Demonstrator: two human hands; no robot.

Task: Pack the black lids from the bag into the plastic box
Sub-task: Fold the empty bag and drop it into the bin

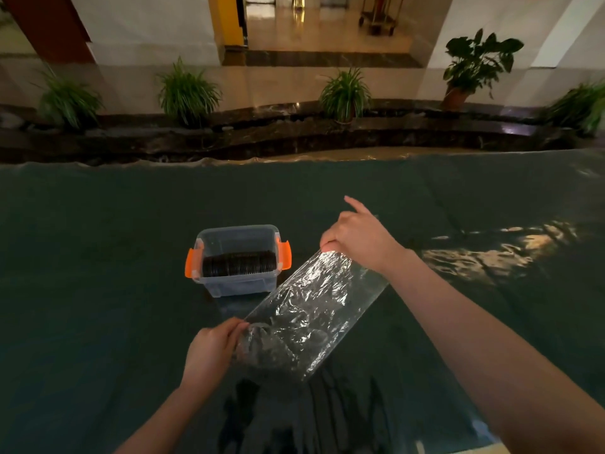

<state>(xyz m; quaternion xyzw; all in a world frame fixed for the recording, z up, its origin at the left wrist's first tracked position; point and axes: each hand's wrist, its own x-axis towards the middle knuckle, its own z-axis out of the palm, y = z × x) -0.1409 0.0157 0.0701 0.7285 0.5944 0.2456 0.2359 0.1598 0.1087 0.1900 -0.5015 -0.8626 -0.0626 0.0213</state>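
Head view: both hands' grip pinches the bag (307, 309); lids (239, 263) sit boxed

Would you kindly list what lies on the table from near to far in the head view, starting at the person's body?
Left hand gripping the bag's near end → clear plastic bag → plastic box with a row of black lids → right hand pinching the bag's far end → bare dark tablecloth.
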